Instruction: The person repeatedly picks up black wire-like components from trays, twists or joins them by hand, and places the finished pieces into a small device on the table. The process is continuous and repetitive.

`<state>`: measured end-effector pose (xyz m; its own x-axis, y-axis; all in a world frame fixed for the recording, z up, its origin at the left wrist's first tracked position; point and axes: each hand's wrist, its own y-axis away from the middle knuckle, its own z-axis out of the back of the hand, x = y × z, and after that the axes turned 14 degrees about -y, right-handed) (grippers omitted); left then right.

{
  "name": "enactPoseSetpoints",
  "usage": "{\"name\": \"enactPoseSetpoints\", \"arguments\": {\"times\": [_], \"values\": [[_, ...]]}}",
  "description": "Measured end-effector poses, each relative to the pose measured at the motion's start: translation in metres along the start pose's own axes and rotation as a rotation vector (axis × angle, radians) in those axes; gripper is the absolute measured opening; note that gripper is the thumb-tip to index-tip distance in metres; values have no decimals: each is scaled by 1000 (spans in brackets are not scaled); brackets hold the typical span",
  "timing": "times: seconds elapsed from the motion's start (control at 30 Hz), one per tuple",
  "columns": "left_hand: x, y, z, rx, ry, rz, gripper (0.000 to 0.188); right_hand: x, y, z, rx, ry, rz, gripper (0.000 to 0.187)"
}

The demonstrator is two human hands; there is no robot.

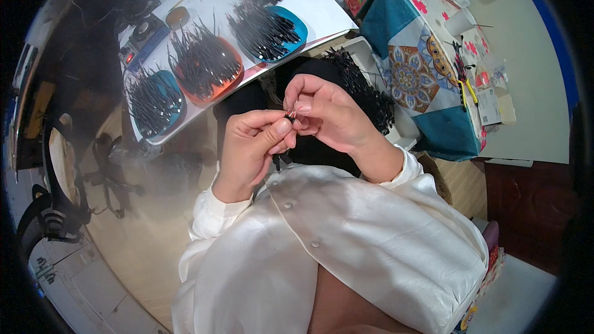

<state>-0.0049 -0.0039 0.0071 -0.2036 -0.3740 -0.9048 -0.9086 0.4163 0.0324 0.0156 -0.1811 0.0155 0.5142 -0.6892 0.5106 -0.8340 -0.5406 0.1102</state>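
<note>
In front of my chest, my left hand pinches a short black cable between thumb and forefinger. Its looped black part hangs below that hand. My right hand meets the left at the cable's end, thumb and forefinger closed on reddish, copper-like strands that are too small to make out well. Beyond my hands, many similar black cables with silvery ends lie in an orange tray, a blue tray and a second blue tray.
The trays stand on a white table, with a small device at its left. A white bin of black cables is beside my right forearm. Further right, yellow-handled pliers lie on a patterned cloth. A chair stands at left.
</note>
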Motion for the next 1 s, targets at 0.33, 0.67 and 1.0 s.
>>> {"name": "enactPoseSetpoints", "arguments": {"times": [0.33,0.67,1.0], "values": [[1,1,-4,-31,-53,34,16,-2,1,3,2,40,-42,10],[-5,2,-5,-77,-117,111,16,4,0,7,-39,157,-66,13],[-3,-2,-6,-137,-183,130,13,-6,-3,15,-116,198,-47,14]]}}
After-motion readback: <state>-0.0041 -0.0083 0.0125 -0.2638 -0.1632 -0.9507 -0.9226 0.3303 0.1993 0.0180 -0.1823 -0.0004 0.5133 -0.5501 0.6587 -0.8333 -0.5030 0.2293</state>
